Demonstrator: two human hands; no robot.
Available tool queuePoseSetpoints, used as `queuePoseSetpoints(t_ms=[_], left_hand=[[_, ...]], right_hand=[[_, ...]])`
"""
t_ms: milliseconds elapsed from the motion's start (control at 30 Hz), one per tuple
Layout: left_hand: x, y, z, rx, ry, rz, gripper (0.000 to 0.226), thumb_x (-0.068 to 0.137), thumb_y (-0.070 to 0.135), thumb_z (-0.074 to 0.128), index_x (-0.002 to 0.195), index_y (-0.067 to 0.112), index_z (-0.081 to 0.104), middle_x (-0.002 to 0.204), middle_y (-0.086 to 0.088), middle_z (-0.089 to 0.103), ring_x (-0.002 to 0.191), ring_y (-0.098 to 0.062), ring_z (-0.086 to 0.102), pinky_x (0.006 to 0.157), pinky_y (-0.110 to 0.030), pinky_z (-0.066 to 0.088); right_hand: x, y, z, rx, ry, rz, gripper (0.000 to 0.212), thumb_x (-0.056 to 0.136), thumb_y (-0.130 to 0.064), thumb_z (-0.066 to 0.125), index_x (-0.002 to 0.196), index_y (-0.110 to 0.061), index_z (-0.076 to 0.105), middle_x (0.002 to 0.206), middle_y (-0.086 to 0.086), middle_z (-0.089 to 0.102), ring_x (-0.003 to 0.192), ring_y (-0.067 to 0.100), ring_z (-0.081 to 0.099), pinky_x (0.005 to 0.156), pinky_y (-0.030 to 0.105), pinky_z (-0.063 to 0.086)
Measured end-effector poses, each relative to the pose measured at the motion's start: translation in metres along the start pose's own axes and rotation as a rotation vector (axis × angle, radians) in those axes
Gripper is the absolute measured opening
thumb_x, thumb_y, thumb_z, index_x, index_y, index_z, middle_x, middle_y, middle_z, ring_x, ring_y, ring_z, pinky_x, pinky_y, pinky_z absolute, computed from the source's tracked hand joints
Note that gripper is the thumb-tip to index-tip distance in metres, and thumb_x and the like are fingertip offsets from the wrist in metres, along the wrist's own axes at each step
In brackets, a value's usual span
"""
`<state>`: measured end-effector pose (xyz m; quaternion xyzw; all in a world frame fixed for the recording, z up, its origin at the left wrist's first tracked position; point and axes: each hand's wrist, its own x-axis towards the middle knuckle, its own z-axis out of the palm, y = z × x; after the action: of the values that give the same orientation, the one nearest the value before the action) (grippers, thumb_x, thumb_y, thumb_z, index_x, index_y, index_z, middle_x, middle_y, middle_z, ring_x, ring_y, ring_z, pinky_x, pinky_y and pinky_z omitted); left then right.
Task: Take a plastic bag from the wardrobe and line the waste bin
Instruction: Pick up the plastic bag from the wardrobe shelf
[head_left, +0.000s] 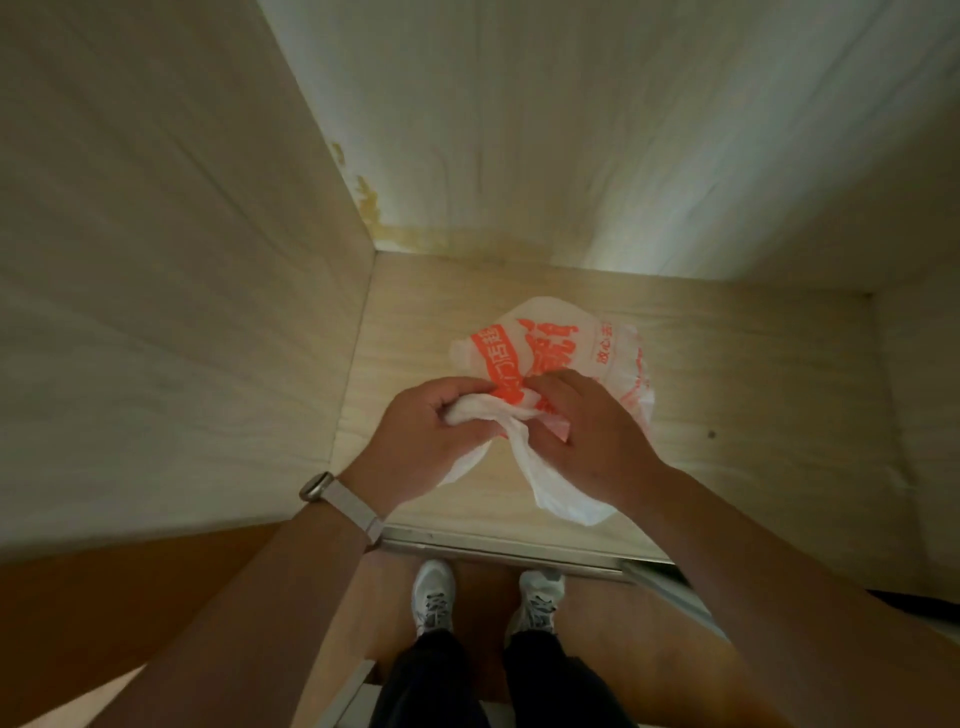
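Observation:
A crumpled white plastic bag (561, 343) with orange print lies on the pale wooden floor of the wardrobe (727, 395). My left hand (421, 436), with a watch strap on its wrist, grips a bunched white part of the bag at its near edge. My right hand (592, 431) pinches the bag just to the right of it, fingers curled into the plastic. A loose flap of the bag hangs below my right hand. No waste bin shows in this view.
The wardrobe's left wall (182, 286) and back panel (597, 130) enclose the space. A metal sliding track (509, 551) runs along the front edge. My feet in white shoes (434, 597) stand on the brown floor just outside it.

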<state>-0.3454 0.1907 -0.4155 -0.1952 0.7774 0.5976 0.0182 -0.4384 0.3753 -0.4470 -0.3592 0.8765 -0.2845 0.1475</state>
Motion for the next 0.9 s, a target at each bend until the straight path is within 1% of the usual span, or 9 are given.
queuePoseSetpoints(t_ms=[133,233,367,467,567,633,733,800,900], left_hand=[[-0.028,0.034,-0.007,-0.060,0.079,0.035,0.033,0.075,0.010,0.081,0.100,0.029,0.070,0.094,0.019,0.070,0.084,0.011,0.064,0.070,-0.005,0.046],[-0.047,0.049,-0.010,-0.095,0.174,0.066,0.026,0.078,0.013,0.080,0.096,0.031,0.070,0.089,0.021,0.072,0.084,0.010,0.064,0.071,-0.006,0.046],[-0.067,0.058,-0.017,-0.072,0.289,0.110,0.018,0.080,0.021,0.078,0.092,0.032,0.072,0.090,0.021,0.072,0.086,0.005,0.065,0.071,-0.008,0.047],[-0.082,0.062,-0.028,0.009,0.340,0.213,0.020,0.082,0.023,0.076,0.087,0.040,0.067,0.091,0.023,0.069,0.085,0.005,0.064,0.069,-0.005,0.045],[-0.098,0.066,-0.036,0.036,0.406,0.312,0.007,0.082,0.031,0.070,0.085,0.035,0.066,0.087,0.018,0.067,0.083,0.001,0.063,0.069,-0.006,0.044],[-0.110,0.067,-0.042,0.054,0.450,0.384,0.006,0.082,0.035,0.066,0.087,0.033,0.064,0.086,0.015,0.065,0.083,-0.002,0.062,0.070,-0.009,0.045],[-0.125,0.074,-0.049,0.081,0.501,0.450,0.004,0.083,0.035,0.065,0.086,0.036,0.061,0.087,0.014,0.063,0.082,-0.003,0.062,0.070,-0.012,0.046],[-0.135,0.081,-0.054,0.079,0.525,0.458,0.003,0.082,0.034,0.065,0.084,0.034,0.062,0.085,0.015,0.063,0.081,-0.003,0.062,0.070,-0.013,0.047],[-0.154,0.094,-0.059,0.089,0.550,0.462,0.001,0.081,0.034,0.063,0.082,0.033,0.063,0.083,0.014,0.064,0.080,-0.004,0.062,0.069,-0.014,0.048]], right_hand=[[-0.005,-0.029,-0.026,0.016,0.019,-0.078,0.035,0.090,-0.032,0.061,0.122,-0.018,0.058,0.120,0.002,0.060,0.108,0.022,0.054,0.091,0.033,0.043],[-0.010,-0.050,-0.040,0.011,0.041,-0.122,0.030,0.090,-0.028,0.060,0.118,-0.018,0.061,0.115,0.000,0.062,0.104,0.020,0.055,0.088,0.034,0.046],[-0.018,-0.082,-0.050,0.011,0.069,-0.148,0.028,0.089,-0.032,0.053,0.112,-0.020,0.062,0.110,-0.003,0.063,0.100,0.016,0.054,0.085,0.028,0.044],[-0.025,-0.105,-0.052,0.026,0.061,-0.138,0.025,0.089,-0.032,0.050,0.107,-0.019,0.063,0.103,-0.003,0.063,0.094,0.016,0.055,0.082,0.032,0.048],[-0.034,-0.129,-0.052,0.049,0.079,-0.148,0.015,0.092,-0.025,0.055,0.102,-0.019,0.063,0.097,-0.004,0.064,0.090,0.015,0.057,0.079,0.035,0.048],[-0.041,-0.145,-0.053,0.082,0.105,-0.166,0.011,0.092,-0.029,0.054,0.097,-0.022,0.062,0.092,-0.009,0.062,0.086,0.011,0.057,0.074,0.029,0.045],[-0.051,-0.169,-0.056,0.117,0.153,-0.193,0.011,0.092,-0.042,0.045,0.085,-0.036,0.051,0.076,-0.022,0.050,0.073,-0.002,0.049,0.066,0.013,0.034],[-0.056,-0.179,-0.060,0.112,0.144,-0.202,0.014,0.092,-0.046,0.043,0.086,-0.037,0.051,0.077,-0.023,0.051,0.074,-0.004,0.050,0.065,0.011,0.032],[-0.064,-0.190,-0.073,0.074,0.137,-0.264,0.019,0.091,-0.048,0.044,0.097,-0.034,0.056,0.087,-0.020,0.055,0.080,-0.003,0.051,0.067,0.011,0.033]])
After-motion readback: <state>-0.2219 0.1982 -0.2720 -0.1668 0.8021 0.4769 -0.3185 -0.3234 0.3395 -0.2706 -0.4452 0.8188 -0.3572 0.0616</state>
